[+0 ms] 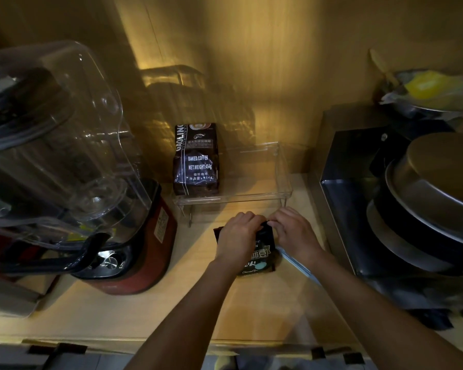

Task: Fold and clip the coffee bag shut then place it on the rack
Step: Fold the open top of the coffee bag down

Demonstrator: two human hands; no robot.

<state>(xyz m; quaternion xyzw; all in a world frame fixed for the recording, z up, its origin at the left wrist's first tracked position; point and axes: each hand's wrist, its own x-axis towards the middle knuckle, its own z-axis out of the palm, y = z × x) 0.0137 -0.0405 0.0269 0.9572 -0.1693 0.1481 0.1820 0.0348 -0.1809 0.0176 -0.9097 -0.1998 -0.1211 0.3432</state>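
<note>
A small dark coffee bag lies flat on the wooden counter, its printed face up. My left hand covers its upper left part and grips the top edge. My right hand pinches the same top edge from the right, fingertips meeting the left hand's. Just behind the hands stands a clear acrylic rack on short legs. A second, larger dark coffee bag stands upright on the rack's left side. A pale blue strip, possibly the clip, lies on the counter under my right wrist.
A red-based blender with a clear cover fills the left side. On the right a black metal box carries stacked steel pans. A steel bowl with something yellow sits at the far right back. The wall stands close behind the rack.
</note>
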